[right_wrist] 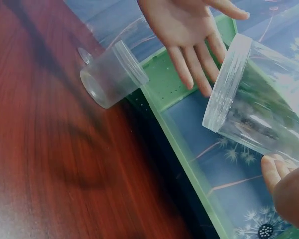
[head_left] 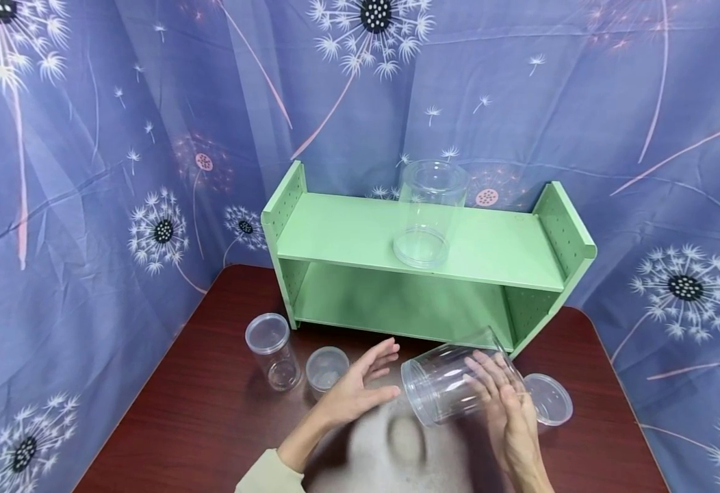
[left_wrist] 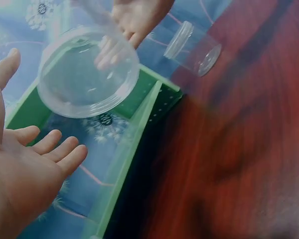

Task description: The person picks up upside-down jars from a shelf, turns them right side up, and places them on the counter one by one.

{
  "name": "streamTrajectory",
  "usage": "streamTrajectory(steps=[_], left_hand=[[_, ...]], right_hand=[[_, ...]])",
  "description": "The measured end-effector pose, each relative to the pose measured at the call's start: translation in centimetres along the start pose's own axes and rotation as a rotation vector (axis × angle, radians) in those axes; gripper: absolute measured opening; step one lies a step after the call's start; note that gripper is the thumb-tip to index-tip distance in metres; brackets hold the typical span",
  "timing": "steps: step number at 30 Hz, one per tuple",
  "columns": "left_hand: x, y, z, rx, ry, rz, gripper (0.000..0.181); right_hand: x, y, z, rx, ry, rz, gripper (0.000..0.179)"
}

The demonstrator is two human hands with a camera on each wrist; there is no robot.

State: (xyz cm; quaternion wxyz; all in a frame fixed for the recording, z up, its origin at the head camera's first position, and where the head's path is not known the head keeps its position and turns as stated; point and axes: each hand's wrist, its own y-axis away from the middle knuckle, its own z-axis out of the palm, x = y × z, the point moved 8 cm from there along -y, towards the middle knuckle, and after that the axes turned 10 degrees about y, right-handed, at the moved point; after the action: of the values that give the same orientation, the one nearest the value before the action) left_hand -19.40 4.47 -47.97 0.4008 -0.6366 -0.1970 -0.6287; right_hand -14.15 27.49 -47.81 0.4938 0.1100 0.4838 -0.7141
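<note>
A large clear plastic jar (head_left: pixel 452 383) is tilted on its side above the table's front part, its lidded end toward the left. My right hand (head_left: pixel 510 418) grips it near its other end, fingers seen through the clear wall. My left hand (head_left: pixel 354 394) is held out beside the lid end, fingers spread and apart from the jar, with nothing in it. In the left wrist view the round lid (left_wrist: pixel 89 74) faces the open left palm (left_wrist: pixel 35 169). The right wrist view shows the jar's ridged lid (right_wrist: pixel 229 84) close to the left fingers.
A green two-tier shelf (head_left: pixel 348 226) stands at the back of the dark red table (head_left: pixel 169 411), a tall clear jar (head_left: pixel 428 216) upright on its top. Left stand a slim lidded jar (head_left: pixel 274 352) and a short one (head_left: pixel 326 370). Another low clear container (head_left: pixel 549 399) sits right.
</note>
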Motion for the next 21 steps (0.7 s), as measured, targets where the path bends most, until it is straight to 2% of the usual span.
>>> streamTrajectory(steps=[5,11,17,21], left_hand=[[-1.0,0.3,1.0,-0.013,0.042,-0.037,0.086],[-1.6,0.6,1.2,0.010,0.049,-0.059,0.092],[-2.9,0.8,1.9,0.000,0.103,-0.127,0.103],[-3.6,0.8,2.2,0.011,0.128,-0.131,0.106]], right_hand=[[0.1,-0.1,0.6,0.020,0.035,0.007,0.043],[0.5,-0.2,0.9,0.001,0.032,-0.020,0.042],[0.9,0.1,1.2,0.020,0.045,0.019,0.044],[1.1,0.3,1.3,0.037,0.079,0.043,0.046]])
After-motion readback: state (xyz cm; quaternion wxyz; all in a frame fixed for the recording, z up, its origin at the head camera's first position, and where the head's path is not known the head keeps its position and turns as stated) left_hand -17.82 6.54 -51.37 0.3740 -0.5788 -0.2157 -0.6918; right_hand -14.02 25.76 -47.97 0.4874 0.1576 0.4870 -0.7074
